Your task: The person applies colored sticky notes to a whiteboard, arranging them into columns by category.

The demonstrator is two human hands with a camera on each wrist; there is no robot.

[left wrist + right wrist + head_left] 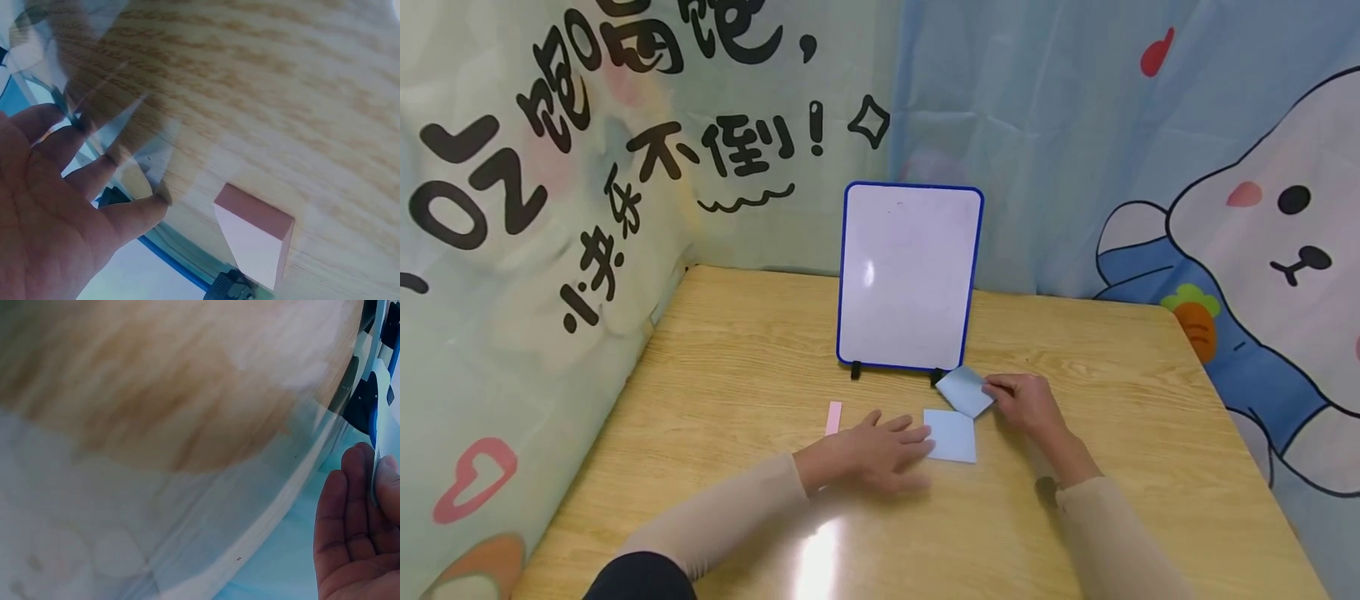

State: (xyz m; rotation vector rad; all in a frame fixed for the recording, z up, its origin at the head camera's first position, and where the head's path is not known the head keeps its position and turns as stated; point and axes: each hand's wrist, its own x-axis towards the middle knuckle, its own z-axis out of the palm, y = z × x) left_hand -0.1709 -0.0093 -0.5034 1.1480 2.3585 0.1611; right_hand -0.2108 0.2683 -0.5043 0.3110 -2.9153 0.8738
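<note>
My right hand (pixel 1026 404) pinches the corner of a light blue square of paper (pixel 964 390) between thumb and fingers, just in front of the whiteboard's right foot. In the right wrist view that paper (pixel 382 419) shows edge-on beside the thumb. A second light blue square of paper (pixel 955 437) lies on the table, its upper edge near the held one. Over its left edge reach the fingertips of my left hand (pixel 880 454), with fingers spread. A pink piece (pixel 833 417) is partly hidden behind the left hand; the left wrist view shows it as a block-like shape (pixel 253 234).
A small whiteboard (pixel 910 275) with a blue frame stands upright on black feet (pixel 856 370) at the back. The wooden table (pixel 752 333) is bordered by printed curtains (pixel 1015 150) behind and at the left.
</note>
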